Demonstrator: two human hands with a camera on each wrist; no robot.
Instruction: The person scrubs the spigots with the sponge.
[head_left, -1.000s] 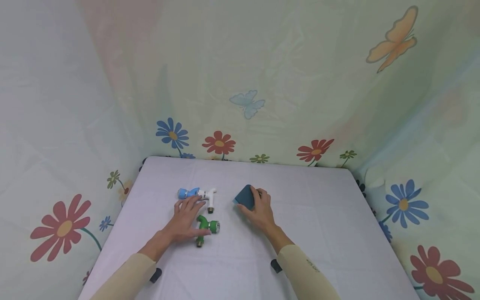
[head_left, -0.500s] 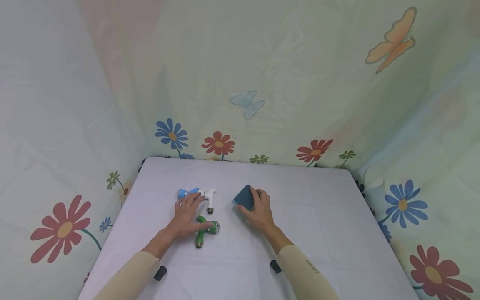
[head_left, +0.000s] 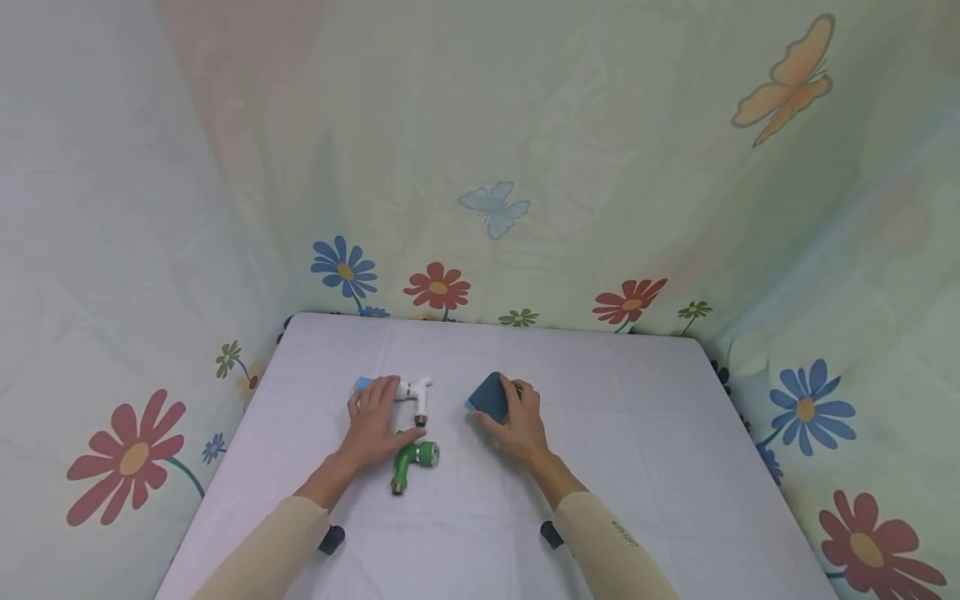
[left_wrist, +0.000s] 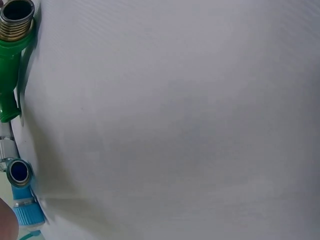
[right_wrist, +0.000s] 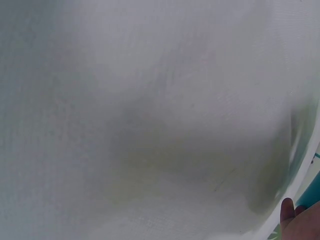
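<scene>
White and blue, a tap (head_left: 410, 389) lies on the left of a pale cloth-covered table (head_left: 615, 433), partly hidden by the left hand (head_left: 371, 429), whose fingers reach loosely over its blue end, thumb spread towards a green tap (head_left: 404, 463) nearer the person; firm contact cannot be told. To the right, the right hand (head_left: 523, 429) pinches a dark teal block (head_left: 490, 396) between thumb and fingers. The step appears to be gaining a left-hand hold, which calls for closing thumb and fingers round the white-and-blue tap without knocking the green one.
</scene>
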